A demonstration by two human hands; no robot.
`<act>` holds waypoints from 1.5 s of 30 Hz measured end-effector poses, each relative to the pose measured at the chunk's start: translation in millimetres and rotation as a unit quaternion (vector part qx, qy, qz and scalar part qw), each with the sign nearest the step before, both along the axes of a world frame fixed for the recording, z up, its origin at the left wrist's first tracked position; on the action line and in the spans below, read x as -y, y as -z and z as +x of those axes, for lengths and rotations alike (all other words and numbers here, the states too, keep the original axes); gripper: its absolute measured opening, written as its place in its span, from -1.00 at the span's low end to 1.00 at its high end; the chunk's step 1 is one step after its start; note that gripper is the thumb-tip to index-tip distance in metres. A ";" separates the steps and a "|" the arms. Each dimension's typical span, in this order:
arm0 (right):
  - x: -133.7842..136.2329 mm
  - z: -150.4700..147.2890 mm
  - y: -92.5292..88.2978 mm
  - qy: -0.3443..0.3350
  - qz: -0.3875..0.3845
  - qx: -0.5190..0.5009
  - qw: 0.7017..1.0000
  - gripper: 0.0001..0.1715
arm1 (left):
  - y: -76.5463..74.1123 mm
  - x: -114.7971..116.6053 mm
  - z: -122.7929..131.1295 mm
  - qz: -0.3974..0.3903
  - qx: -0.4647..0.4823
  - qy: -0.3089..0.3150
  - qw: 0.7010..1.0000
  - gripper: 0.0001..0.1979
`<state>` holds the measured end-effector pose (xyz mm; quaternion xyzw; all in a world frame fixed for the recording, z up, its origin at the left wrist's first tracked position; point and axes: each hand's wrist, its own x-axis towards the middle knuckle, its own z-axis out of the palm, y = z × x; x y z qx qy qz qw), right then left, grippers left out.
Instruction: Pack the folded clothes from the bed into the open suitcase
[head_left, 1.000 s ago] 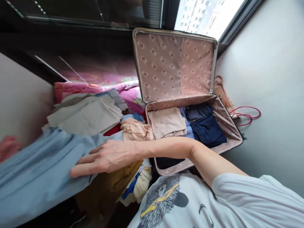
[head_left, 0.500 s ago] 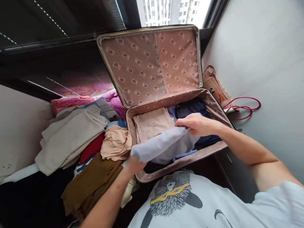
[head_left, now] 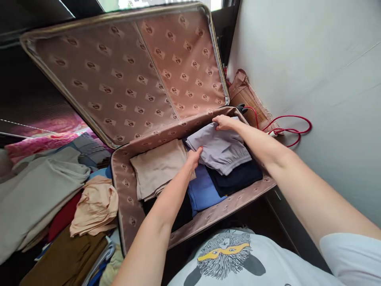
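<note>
A folded pale lavender garment (head_left: 222, 147) with a gathered waistband lies in the right half of the open suitcase (head_left: 196, 226), over dark and blue folded clothes. My left hand (head_left: 195, 155) grips its left edge, fingers pressed together. At its upper edge, my right hand (head_left: 224, 122) pinches the cloth near the suitcase's back wall. Beige folded clothing (head_left: 157, 165) rests in the left half, with black cloth below it. Blue cloth (head_left: 204, 190) shows in the middle, and navy cloth (head_left: 238, 177) is beside it.
The patterned lid (head_left: 127, 79) stands raised at the back. Left of the suitcase are piled clothes, including peach (head_left: 95, 204), grey (head_left: 38, 194) and brown (head_left: 65, 254) ones. A red cord (head_left: 309, 125) and a rolled mat (head_left: 250, 97) lie by the right wall.
The lavender garment has moved from above the suitcase's front middle to its right side, now lying folded. Both hands moved with it, farther back. The view has shifted closer to the suitcase.
</note>
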<state>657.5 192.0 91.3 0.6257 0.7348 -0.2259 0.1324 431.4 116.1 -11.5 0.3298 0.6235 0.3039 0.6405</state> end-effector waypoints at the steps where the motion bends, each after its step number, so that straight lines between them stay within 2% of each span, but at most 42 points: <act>1: -1.5 -1.8 20.0 0.014 0.016 0.010 1.000 -0.62 | 11.3 -12.0 1.7 0.002 -0.039 -0.003 0.999 -0.50; 4: 1.3 -3.5 65.5 0.029 0.057 0.030 0.998 -0.62 | 33.5 -33.1 3.6 -0.008 -0.088 -0.003 0.996 -0.51; 6: 1.3 1.8 83.0 0.033 0.068 0.036 0.996 -0.61 | 38.9 -38.6 5.6 -0.003 -0.102 0.004 0.995 -0.51; 8: -2.8 10.3 92.2 0.038 0.071 0.039 0.996 -0.62 | 39.0 -42.2 8.9 0.026 -0.122 0.022 0.992 -0.53; 12: -9.0 22.0 92.8 0.034 0.108 0.053 0.992 -0.60 | 32.7 -49.3 16.1 0.077 -0.226 0.070 0.969 -0.59; 15: 3.9 18.7 82.8 0.042 0.185 0.042 0.981 -0.54 | 23.5 -45.5 22.0 0.086 -0.325 0.077 0.939 -0.45; 17: 24.3 11.9 76.1 0.056 0.238 0.014 0.970 -0.44 | 14.3 -32.4 27.7 0.139 -0.383 0.078 0.910 -0.30; 19: 51.6 4.7 75.4 0.060 0.262 -0.018 0.963 -0.34 | 5.8 -11.3 34.9 0.223 -0.396 0.128 0.881 -0.19; 21: 80.1 0.2 84.3 0.063 0.249 -0.035 0.966 -0.31 | 2.9 12.3 42.3 0.290 -0.365 0.234 0.853 -0.09; 24: 110.3 0.4 114.2 0.094 0.196 -0.028 0.976 -0.31 | 16.4 37.3 49.0 0.301 -0.333 0.384 0.807 0.03; 28: 118.0 4.0 153.6 0.136 0.170 -0.004 0.976 -0.27 | 50.9 37.7 48.1 0.271 -0.366 0.451 0.768 0.04; 30: 115.6 3.9 161.9 0.145 0.179 0.006 0.973 -0.27 | 61.3 30.0 48.6 0.268 -0.376 0.470 0.752 0.04; 32: 115.1 2.8 162.4 0.145 0.183 0.010 0.972 -0.28 | 61.8 24.9 51.4 0.258 -0.384 0.487 0.741 0.05; 35: 119.8 2.5 158.2 0.144 0.175 0.014 0.974 -0.29 | 46.6 30.6 54.7 0.230 -0.385 0.508 0.735 0.04; 39: 119.4 8.7 163.4 0.148 0.189 0.025 0.970 -0.28 | 10.8 63.5 37.0 0.260 -0.370 0.512 0.731 -0.13; 42: 112.5 12.3 167.0 0.127 0.186 0.030 0.974 -0.26 | -31.2 102.4 -6.7 0.323 -0.346 0.482 0.737 -0.29; 45: 110.1 8.4 156.9 0.121 0.194 0.043 0.973 -0.31 | -79.2 138.9 -77.2 0.364 -0.311 0.446 0.756 -0.42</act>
